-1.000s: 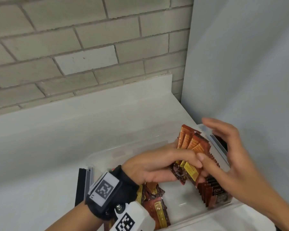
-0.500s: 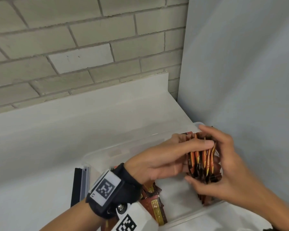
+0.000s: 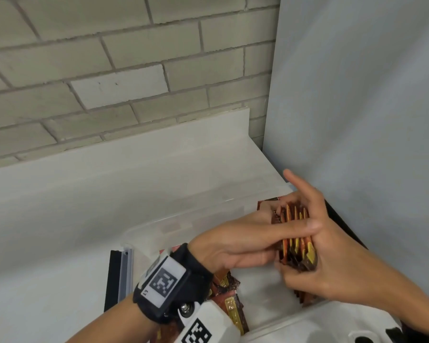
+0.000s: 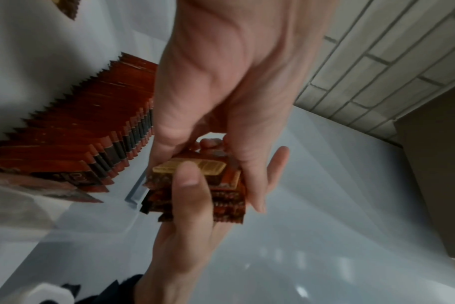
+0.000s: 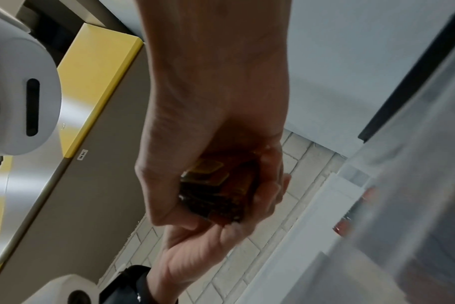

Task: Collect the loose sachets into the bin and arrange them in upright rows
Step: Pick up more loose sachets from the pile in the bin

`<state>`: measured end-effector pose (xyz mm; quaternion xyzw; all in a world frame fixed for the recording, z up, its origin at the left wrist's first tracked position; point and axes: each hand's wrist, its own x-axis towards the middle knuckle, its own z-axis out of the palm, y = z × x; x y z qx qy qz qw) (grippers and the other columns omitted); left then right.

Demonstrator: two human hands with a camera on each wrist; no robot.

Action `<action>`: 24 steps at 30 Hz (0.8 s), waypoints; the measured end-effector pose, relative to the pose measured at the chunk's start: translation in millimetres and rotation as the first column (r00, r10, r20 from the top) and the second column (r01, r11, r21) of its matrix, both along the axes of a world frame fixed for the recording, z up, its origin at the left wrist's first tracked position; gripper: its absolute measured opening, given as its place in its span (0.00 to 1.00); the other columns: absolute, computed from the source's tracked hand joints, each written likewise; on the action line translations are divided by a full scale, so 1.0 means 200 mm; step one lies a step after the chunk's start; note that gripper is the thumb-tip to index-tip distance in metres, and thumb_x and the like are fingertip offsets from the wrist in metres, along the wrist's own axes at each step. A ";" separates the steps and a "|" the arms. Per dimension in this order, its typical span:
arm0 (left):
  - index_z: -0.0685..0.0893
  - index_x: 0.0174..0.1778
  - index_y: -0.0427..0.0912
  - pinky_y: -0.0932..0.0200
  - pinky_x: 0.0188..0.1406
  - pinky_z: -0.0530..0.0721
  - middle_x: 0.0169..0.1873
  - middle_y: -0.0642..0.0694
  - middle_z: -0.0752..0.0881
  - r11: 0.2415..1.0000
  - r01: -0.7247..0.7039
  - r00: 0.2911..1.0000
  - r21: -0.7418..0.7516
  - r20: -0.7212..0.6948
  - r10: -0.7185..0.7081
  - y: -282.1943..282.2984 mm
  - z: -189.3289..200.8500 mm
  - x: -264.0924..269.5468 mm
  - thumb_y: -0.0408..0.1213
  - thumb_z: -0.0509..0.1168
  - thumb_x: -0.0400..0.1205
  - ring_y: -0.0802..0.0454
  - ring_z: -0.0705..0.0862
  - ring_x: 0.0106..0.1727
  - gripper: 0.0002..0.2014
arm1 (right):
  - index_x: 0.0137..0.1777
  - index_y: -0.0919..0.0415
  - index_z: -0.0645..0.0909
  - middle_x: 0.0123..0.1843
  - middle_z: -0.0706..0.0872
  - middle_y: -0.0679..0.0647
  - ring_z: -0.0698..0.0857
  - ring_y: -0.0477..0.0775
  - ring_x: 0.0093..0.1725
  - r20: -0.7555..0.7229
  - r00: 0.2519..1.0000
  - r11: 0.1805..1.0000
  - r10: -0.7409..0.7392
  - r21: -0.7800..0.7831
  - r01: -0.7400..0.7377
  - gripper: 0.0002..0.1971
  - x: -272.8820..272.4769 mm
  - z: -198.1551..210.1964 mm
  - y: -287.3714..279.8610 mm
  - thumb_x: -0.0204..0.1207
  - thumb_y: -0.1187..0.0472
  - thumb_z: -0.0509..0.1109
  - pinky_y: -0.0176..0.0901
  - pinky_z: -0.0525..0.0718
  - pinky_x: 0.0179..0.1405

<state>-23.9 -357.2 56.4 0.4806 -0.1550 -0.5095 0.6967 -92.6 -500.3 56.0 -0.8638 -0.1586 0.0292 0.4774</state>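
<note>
A pale bench (image 3: 89,199) runs below a brick wall (image 3: 109,70), with a grey panel (image 3: 357,120) on the right. Over the clear bin (image 3: 159,226), both hands clasp one bundle of sachets (image 3: 296,243), edges up: the left hand (image 3: 238,246) grips from the left, the right hand (image 3: 332,256) from the right. The standing row (image 4: 91,131) lies just beside it, along the right wall of the bin. Loose sachets (image 3: 230,298) lie under the left wrist.

i see a stack of red-brown sachets (image 3: 295,240) with gold labels, pressed face to face, edges up, held above the clear bin (image 3: 156,226). upright row of sachets (image 4: 91,127) stands along the bin wall. loose sachets (image 3: 229,302) lie flat on the bin floor.
</note>
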 end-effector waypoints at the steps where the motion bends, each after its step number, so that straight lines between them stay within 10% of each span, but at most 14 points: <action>1: 0.77 0.51 0.48 0.61 0.51 0.86 0.44 0.46 0.83 1.000 0.023 0.999 -0.003 0.022 -0.023 0.00 -0.01 0.01 0.26 0.60 0.84 0.56 0.86 0.48 0.11 | 0.69 0.14 0.34 0.57 0.70 0.29 0.85 0.45 0.50 0.001 1.000 0.999 -0.008 -0.043 0.008 0.61 0.01 0.01 0.00 0.58 0.58 0.78 0.41 0.85 0.44; 7: 0.82 0.52 0.39 0.58 0.52 0.85 0.43 0.42 0.86 0.998 0.057 0.993 -0.015 0.106 -0.055 0.04 -0.02 0.07 0.21 0.64 0.74 0.51 0.87 0.45 0.14 | 0.70 0.16 0.29 0.63 0.60 0.25 0.68 0.29 0.66 -0.018 1.000 0.990 -0.021 -0.140 0.018 0.65 0.06 0.06 0.02 0.49 0.32 0.81 0.27 0.74 0.60; 12: 0.82 0.66 0.42 0.49 0.64 0.80 0.59 0.38 0.85 0.990 -0.126 0.991 -0.057 0.047 0.129 0.11 -0.05 0.16 0.21 0.64 0.70 0.43 0.83 0.58 0.27 | 0.74 0.29 0.59 0.59 0.78 0.31 0.79 0.38 0.62 0.064 0.975 0.966 -0.212 0.167 0.199 0.46 0.15 0.05 -0.07 0.54 0.21 0.70 0.27 0.78 0.58; 16: 0.82 0.67 0.42 0.43 0.66 0.78 0.60 0.38 0.85 0.978 -0.200 0.977 -0.052 0.065 0.203 0.15 -0.07 0.21 0.24 0.65 0.73 0.41 0.85 0.58 0.24 | 0.65 0.46 0.78 0.45 0.89 0.46 0.86 0.39 0.43 -0.082 0.958 0.918 -0.274 0.274 0.286 0.37 0.17 0.05 -0.09 0.57 0.29 0.76 0.26 0.81 0.41; 20: 0.80 0.66 0.38 0.49 0.55 0.87 0.59 0.37 0.86 0.982 -0.179 0.980 -0.054 0.084 0.183 0.17 -0.09 0.23 0.23 0.67 0.75 0.42 0.86 0.57 0.22 | 0.56 0.58 0.86 0.33 0.87 0.48 0.80 0.37 0.29 -0.171 0.940 0.856 -0.295 0.391 0.340 0.14 0.19 0.03 -0.06 0.70 0.58 0.72 0.27 0.78 0.31; 24: 0.87 0.59 0.44 0.50 0.55 0.85 0.55 0.40 0.88 0.979 -0.191 0.981 -0.072 0.018 0.193 0.19 -0.11 0.24 0.44 0.77 0.69 0.45 0.88 0.52 0.22 | 0.45 0.56 0.89 0.35 0.88 0.53 0.79 0.42 0.30 -0.127 0.937 0.818 -0.324 0.459 0.345 0.06 0.20 0.03 -0.04 0.69 0.62 0.73 0.29 0.79 0.30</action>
